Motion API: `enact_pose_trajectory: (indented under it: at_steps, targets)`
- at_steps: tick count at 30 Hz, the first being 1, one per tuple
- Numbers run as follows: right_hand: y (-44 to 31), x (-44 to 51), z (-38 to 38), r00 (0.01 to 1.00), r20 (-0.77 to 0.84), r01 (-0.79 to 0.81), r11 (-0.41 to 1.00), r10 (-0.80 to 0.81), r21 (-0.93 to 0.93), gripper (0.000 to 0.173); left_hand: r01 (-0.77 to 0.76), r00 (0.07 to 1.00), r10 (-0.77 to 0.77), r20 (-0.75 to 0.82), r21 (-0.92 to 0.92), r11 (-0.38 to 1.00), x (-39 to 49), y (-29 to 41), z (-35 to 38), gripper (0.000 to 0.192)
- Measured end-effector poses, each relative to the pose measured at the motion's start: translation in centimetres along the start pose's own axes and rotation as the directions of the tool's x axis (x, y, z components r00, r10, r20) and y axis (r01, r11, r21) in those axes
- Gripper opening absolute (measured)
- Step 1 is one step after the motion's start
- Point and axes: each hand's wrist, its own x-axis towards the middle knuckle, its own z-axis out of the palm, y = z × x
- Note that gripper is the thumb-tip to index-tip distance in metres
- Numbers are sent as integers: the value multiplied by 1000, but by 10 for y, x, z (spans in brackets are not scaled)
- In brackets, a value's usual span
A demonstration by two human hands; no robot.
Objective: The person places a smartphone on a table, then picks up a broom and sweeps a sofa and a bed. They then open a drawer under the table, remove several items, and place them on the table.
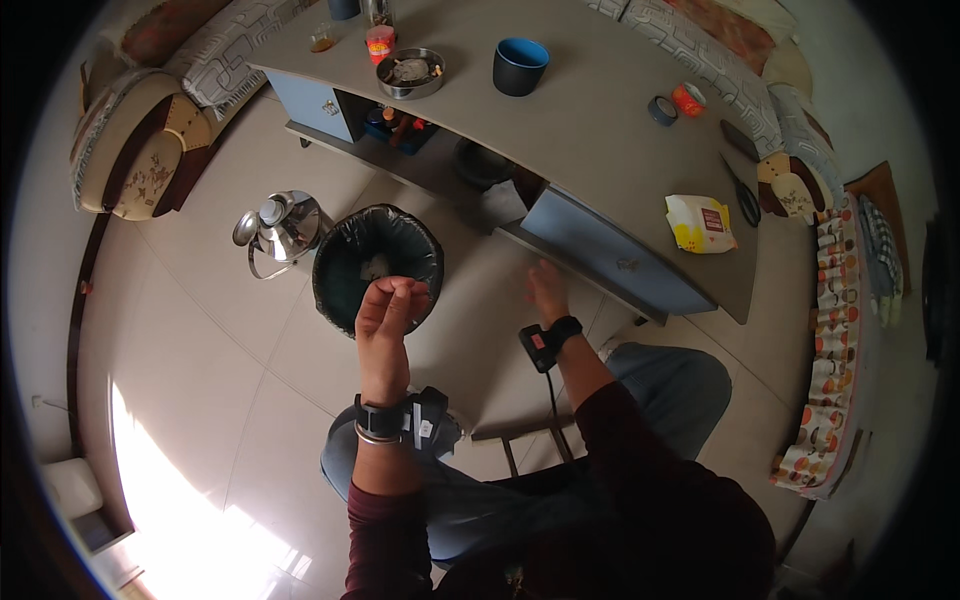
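My left hand (386, 307) is raised over the near rim of a round trash bin (438, 259) lined with a dark plastic bag. Its thumb and fingertips are pinched together; whether something thin is between them cannot be told. A pale crumpled scrap (376, 267) lies inside the bin. My right hand (547, 289) is held in front of the table's lower shelf, beside the blue-grey drawer front (600, 244), its fingers partly blurred and nothing visible in it. Both wrists wear black straps with small devices, and the left also has a bangle.
A steel kettle (289, 229) stands on the floor left of the bin. The grey table (592, 157) holds a metal ashtray (411, 73), a black cup with blue inside (520, 67), tape rolls (675, 105), scissors (744, 196) and a wipes packet (701, 224). Patterned sofas stand behind it.
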Motion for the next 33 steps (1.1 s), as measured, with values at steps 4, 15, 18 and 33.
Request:
enact_pose_trajectory:
  at_steps: [4, 15, 18, 33]
  targets:
    - [0, 29, -133, 945, -325, -12, 997, 36, 76, 59, 28, 998, -30, 56, 38, 999, 2, -9, 19, 12]
    - [8, 99, -195, 979, -158, -145, 985, 129, -98, 36, 101, 984, -119, 132, 136, 986, 17, -37, 61, 12]
    - [22, 96, -192, 968, -214, -160, 977, 128, -140, 35, 131, 979, -156, 130, 184, 974, 19, -41, 61, 12]
    - [15, -62, -146, 999, -43, -35, 856, 14, -517, 34, 339, 875, -409, 259, 275, 900, 56, -97, 78, 16]
